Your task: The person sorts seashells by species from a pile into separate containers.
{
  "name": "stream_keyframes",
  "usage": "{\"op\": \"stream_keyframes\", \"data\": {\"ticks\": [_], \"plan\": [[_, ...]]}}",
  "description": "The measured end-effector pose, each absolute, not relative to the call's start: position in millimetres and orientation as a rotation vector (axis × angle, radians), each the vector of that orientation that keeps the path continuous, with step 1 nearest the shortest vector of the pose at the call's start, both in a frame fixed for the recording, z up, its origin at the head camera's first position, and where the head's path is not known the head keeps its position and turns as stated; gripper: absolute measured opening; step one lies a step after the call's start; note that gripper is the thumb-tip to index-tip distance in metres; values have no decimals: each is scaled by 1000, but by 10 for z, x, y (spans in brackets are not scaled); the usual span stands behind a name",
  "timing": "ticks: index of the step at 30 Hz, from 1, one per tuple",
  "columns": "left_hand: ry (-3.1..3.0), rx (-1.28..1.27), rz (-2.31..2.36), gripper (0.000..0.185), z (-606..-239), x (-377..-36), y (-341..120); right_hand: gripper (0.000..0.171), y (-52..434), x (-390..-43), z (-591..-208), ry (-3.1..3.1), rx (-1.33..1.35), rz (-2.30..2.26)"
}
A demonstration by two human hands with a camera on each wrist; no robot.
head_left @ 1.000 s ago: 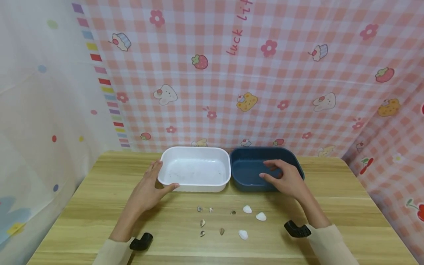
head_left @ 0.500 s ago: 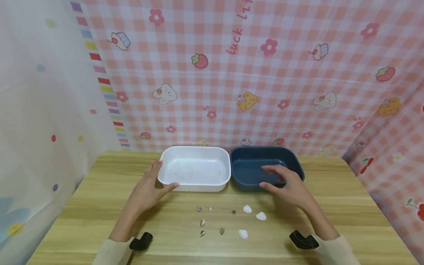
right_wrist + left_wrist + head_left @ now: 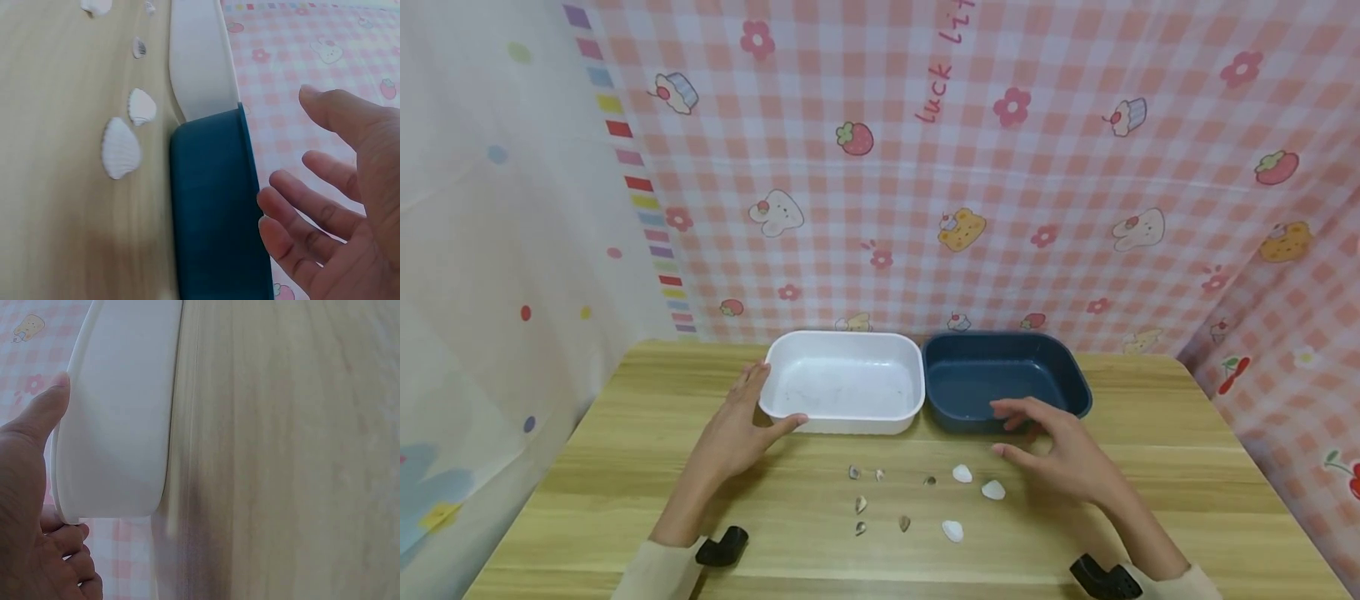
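White tub sits mid-worktop, left hand bracing its corner, fingers relaxed. I judge it light, rigid, slippery; hold by rim. Right hand hovers open, empty, above shells.

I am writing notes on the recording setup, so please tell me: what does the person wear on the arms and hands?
Both hands, the left hand and the right hand, are bare, with no gloves or rings visible. Each forearm ends in a light beige sleeve. A small black device sits at each wrist.
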State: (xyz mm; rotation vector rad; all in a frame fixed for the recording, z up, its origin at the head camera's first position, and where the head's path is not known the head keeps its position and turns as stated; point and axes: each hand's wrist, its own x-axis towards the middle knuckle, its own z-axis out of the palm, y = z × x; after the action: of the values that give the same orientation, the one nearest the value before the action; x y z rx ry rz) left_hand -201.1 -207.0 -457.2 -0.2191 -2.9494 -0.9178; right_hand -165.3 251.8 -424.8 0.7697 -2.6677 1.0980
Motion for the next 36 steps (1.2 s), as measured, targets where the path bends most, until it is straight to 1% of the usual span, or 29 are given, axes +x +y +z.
{"op": "stream_keyframes", "data": {"ticks": [11, 18, 25, 29, 36], "plan": [[-2947, -218, -927, 113, -4556, -1995, -2062, 47, 2512, -1501, -4402, -2773, 756, 1233], [-2944, -227, -931, 115, -4556, -1997, -2067, 47, 2516, -1445, -4572, -2840, 743, 1256], [-2939, -224, -931, 114, -4584, -1997, -2067, 33, 2541, -1366, -4724, -2894, 710, 1238], [-2941, -215, -922, 113, -4586, -1996, -2065, 26, 2540, -1336, -4731, -2878, 750, 1236], [-2940, -218, -919, 116, -4587, -1999, -2063, 20, 2541, -1348, -4721, -2877, 820, 1226]]}}
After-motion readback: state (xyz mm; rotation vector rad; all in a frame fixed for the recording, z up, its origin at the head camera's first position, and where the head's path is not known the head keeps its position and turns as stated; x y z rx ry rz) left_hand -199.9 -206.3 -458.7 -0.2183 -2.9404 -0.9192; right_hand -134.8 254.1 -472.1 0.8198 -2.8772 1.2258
